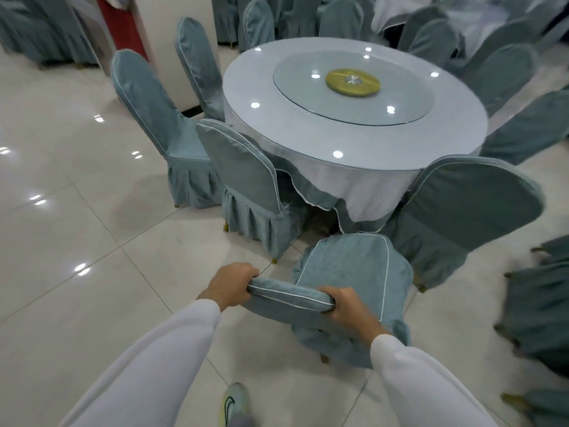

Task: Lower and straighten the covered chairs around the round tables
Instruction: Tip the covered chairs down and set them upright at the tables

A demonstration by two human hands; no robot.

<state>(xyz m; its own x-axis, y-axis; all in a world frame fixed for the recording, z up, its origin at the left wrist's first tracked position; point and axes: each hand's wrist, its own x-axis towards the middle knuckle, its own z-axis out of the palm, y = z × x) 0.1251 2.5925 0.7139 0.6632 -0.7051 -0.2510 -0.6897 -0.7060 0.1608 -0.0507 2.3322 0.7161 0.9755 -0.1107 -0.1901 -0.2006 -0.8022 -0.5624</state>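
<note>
Chair (pixel 348 272) backrest runs crosswise between my left hand (pixel 229 283) and right hand (pixel 351 308), fingers gripping each end, seat pointing toward the tabletop (pixel 246 97).

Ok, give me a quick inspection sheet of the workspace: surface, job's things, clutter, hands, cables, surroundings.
Surface: glossy tiled floor; round table under a white cloth, with a glass turntable.
Job's things: held chair faces the table, both hands on its backrest top; neighbouring chair and right chair lean against the table.
Clutter: tipped chairs at right.
Hands: left hand and right hand grip the backrest.
Cables: nothing seen.
Surroundings: white pillar; more covered chairs behind.
</note>
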